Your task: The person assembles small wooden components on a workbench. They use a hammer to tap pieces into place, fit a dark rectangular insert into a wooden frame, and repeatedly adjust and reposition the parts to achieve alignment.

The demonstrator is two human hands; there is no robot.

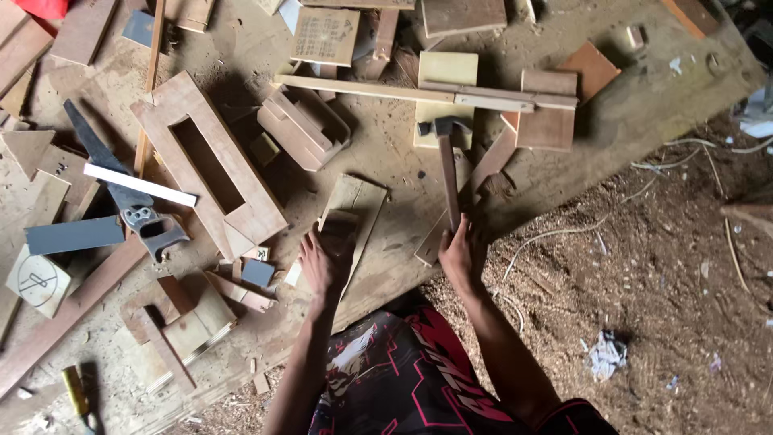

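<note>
My left hand (pixel 324 259) rests on a small dark wood block (pixel 338 223) that lies on a flat plywood piece (pixel 360 205) on the workbench. My right hand (pixel 462 252) grips the end of a hammer's wooden handle (pixel 448 179). The hammer's metal head (pixel 444 126) lies further up the bench, on a pale board. The hammer lies flat, pointing away from me.
A handsaw (pixel 121 185) lies at the left. A wooden frame with a rectangular slot (pixel 205 165) and a small open box (pixel 304 126) sit left of centre. Long battens (pixel 419 93) and several offcuts cover the bench. Sawdust-strewn ground (pixel 644 274) lies to the right.
</note>
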